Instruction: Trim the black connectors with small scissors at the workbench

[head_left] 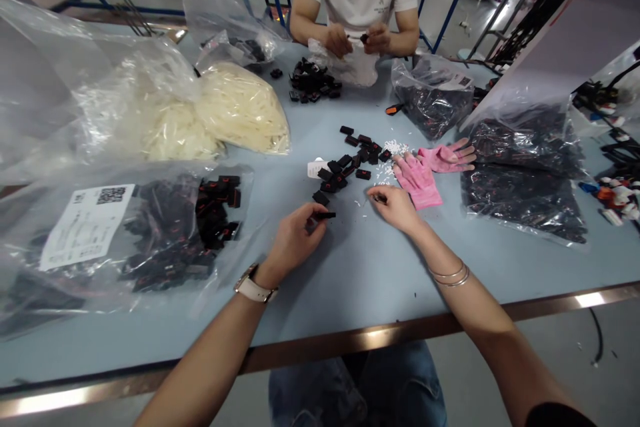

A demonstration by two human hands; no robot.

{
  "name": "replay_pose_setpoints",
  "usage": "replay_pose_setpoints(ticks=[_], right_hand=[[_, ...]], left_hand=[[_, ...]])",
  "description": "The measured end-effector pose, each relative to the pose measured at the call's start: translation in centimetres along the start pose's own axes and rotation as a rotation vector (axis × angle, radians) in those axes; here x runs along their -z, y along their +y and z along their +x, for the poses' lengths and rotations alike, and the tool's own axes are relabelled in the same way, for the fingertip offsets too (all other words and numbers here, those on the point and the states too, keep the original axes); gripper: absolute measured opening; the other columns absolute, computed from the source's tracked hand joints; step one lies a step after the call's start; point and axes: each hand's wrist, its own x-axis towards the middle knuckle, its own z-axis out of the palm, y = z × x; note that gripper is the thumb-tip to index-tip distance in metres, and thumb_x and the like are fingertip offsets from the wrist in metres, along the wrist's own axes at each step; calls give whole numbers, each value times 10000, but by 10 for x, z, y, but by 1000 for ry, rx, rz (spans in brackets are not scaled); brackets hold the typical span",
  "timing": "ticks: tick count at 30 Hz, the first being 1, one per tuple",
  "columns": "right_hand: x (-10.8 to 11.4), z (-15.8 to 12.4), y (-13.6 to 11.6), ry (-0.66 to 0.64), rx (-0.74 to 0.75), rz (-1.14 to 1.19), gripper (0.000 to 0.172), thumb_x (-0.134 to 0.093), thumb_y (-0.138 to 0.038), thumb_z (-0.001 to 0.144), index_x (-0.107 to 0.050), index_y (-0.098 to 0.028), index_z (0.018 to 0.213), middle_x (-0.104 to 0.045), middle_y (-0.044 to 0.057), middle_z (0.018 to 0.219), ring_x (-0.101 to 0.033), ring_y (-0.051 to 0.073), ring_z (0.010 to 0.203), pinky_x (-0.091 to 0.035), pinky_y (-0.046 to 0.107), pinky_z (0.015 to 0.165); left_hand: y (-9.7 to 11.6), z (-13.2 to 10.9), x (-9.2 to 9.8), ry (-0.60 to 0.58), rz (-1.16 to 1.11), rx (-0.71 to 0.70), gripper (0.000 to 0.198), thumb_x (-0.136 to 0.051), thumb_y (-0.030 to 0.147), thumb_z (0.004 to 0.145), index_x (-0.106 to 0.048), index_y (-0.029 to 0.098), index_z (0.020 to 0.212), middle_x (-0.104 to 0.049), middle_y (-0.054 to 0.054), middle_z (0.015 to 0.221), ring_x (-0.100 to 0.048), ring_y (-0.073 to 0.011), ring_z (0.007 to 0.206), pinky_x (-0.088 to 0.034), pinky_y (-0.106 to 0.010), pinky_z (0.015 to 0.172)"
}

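Observation:
My left hand (295, 235), with a watch on its wrist, is closed on a small black plastic connector housing (328, 215). To the right, my right hand (394, 207) is low over the table with thumb and fingers curled together. Whatever its fingertips pinch is too small to make out. Small white pieces (396, 147) lie scattered just beyond that hand, beside a pair of pink gloves (419, 180). A loose pile of black connector housings (345, 170) lies on the table between and beyond my hands, next to a small white label (317, 168).
An open bag of black housings (165, 240) lies at left, below bags of cream-coloured pieces (240, 107). More filled bags (523, 193) are at right. Across the table (350, 280), a person (357, 7) handles a small black part behind another black pile (313, 82).

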Motion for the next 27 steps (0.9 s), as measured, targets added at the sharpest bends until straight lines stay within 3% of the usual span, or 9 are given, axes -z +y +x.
replay_pose_setpoints(ticks=[4,8,14,20,23,27], right_hand=[[10,1,5,-74,-61,105,191,-587,-181,802,-738,-150,915,-705,14,767,-546,104,608,-391,223,603],[14,-3,1,-160,12,73,149,-614,-152,775,-746,-140,844,-667,-1,692,-504,84,579,-364,215,599],[9,-10,-19,-259,191,-90,259,-569,-48,772,-745,-177,912,-690,40,857,-594,127,733,-422,238,713],[4,-14,-31,-298,146,-249,253,-559,-29,762,-737,-152,892,-698,88,898,-633,178,816,-443,267,754],[1,-15,-33,-217,68,-116,191,-588,-64,736,-724,-161,826,-688,49,809,-609,146,727,-438,247,705],[-8,-18,-40,-79,-16,336,118,-599,-163,731,-703,-166,786,-598,-33,622,-481,75,552,-384,200,568]], left_hand=[[-2,0,0,-10,5,2,184,-523,274,805,-615,201,947,-678,-19,831,-586,-141,643,-477,-257,584],[-3,-1,-2,-8,18,-6,190,-524,258,802,-619,197,955,-688,-28,851,-588,-142,643,-487,-265,593],[-2,-1,-3,-2,21,-34,177,-528,247,805,-623,197,945,-698,-42,862,-611,-160,669,-500,-288,614],[1,-1,-3,-14,11,-11,174,-536,249,794,-629,200,933,-703,-42,864,-635,-169,713,-477,-263,561],[2,-1,-1,-21,-4,5,180,-537,255,793,-635,199,934,-707,-33,846,-635,-164,700,-488,-273,589],[2,-1,-1,-46,-92,70,194,-547,287,792,-636,203,943,-716,-25,850,-647,-165,701,-506,-287,619]])
